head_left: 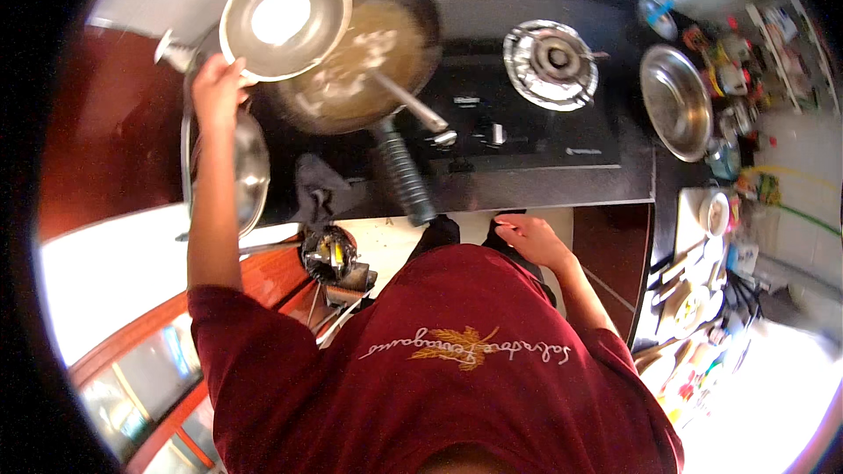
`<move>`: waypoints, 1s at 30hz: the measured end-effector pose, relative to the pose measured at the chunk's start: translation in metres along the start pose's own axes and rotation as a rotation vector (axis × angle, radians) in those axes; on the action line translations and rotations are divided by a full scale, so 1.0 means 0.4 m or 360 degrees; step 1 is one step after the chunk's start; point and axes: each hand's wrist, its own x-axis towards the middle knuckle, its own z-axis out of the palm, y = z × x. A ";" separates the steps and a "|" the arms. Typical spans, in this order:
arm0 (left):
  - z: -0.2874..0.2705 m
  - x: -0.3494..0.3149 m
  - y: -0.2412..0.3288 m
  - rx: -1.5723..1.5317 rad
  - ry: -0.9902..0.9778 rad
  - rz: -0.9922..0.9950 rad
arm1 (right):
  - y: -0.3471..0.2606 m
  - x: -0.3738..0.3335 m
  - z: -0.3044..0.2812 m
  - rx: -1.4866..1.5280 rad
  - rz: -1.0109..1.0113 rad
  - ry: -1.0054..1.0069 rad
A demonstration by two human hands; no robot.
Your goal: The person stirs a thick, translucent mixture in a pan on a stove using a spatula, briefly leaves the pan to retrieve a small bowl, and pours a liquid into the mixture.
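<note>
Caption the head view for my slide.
Left hand holding a metal bowl near a pan of food on the stove.

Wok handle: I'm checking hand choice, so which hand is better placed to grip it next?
Probably the right hand: it looks empty and sits nearer the wok handle, while the left hand holds a metal bowl.

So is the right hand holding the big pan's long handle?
No, the right hand is off to the right of the long ribbed handle, with a clear gap between them.
</note>
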 end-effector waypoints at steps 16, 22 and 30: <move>0.912 -0.656 0.121 -0.0408 -0.1316 -0.0745 | 0.321 -0.156 -0.326 0.0136 0.0182 0.0106; 1.067 -0.760 0.021 -0.0609 -0.1145 -0.0774 | 0.393 -0.192 -0.353 0.0264 0.0281 0.0025; 0.960 -0.767 0.004 -0.0651 -0.1382 -0.0789 | 0.231 -0.112 -0.299 0.0403 0.0074 -0.0286</move>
